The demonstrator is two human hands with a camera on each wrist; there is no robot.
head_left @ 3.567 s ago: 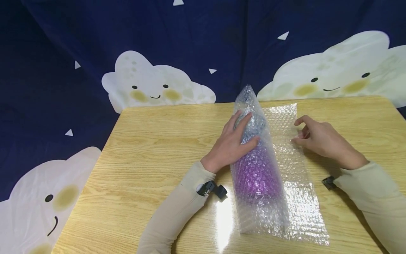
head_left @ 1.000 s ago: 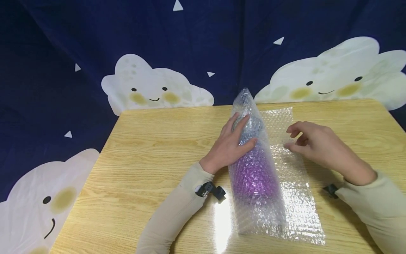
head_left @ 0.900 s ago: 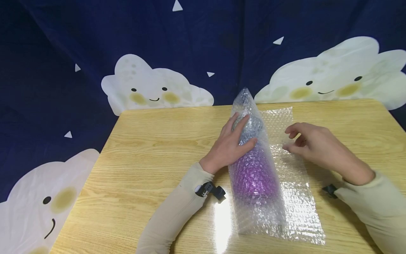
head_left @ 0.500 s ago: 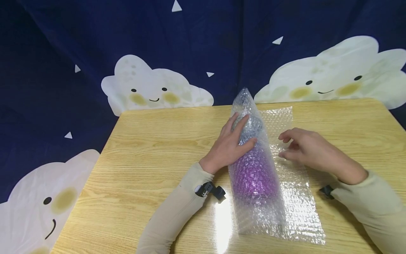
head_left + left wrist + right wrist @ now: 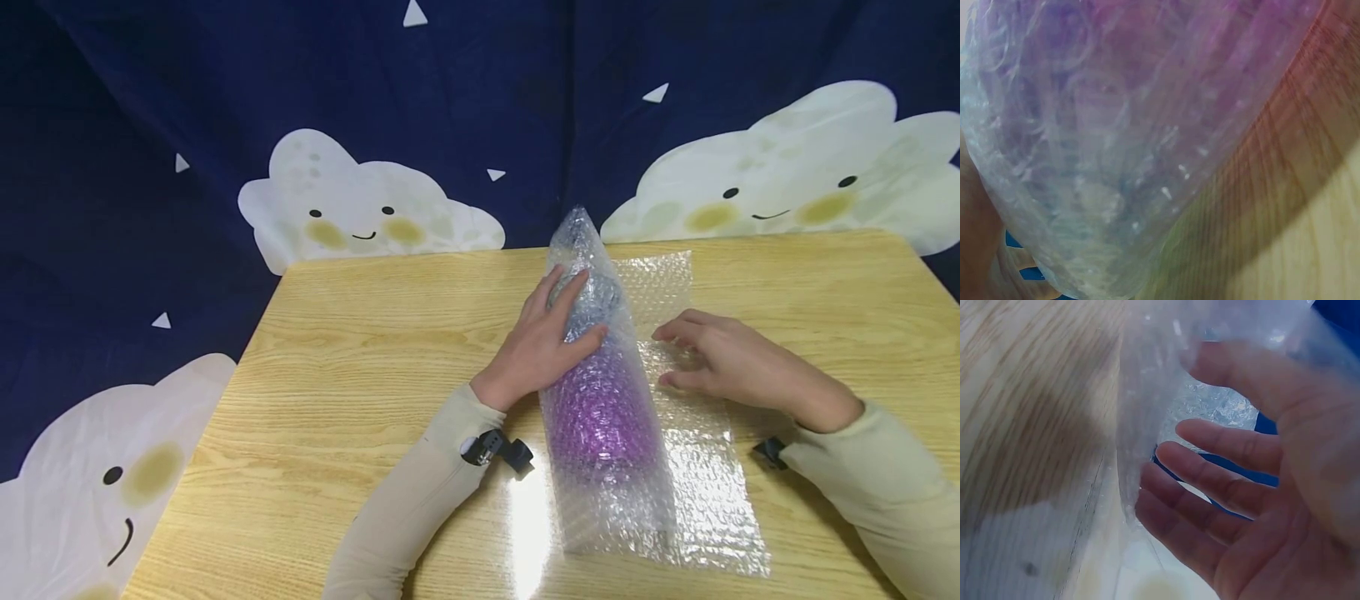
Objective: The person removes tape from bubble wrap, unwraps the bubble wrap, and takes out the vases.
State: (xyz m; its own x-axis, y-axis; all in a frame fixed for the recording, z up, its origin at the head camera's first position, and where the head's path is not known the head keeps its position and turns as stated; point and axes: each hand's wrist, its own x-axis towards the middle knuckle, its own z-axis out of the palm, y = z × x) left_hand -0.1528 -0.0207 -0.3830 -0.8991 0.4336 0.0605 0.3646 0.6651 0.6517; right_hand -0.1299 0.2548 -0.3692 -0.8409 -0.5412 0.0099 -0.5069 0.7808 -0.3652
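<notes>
A long bundle in bubble wrap lies on the wooden table, its pointed end away from me. Something purple, fading to pale blue, shows through the layers; its exact kind is hidden. My left hand rests on the bundle's upper left side with fingers spread. To the right extends a loose flap of bubble wrap. Over that flap's edge my right hand hovers or touches, fingers curved, thumb apart from them. In the right wrist view, clear film hangs against the fingertips, with no pinch visible.
The wooden table reaches back to a dark blue curtain printed with clouds. A small black device is strapped at my left wrist, and another black piece sits at the right sleeve.
My right hand has moved slightly left and down toward the bundle, its fingers now lower over the flap. My left hand and the bundle have stayed put.
</notes>
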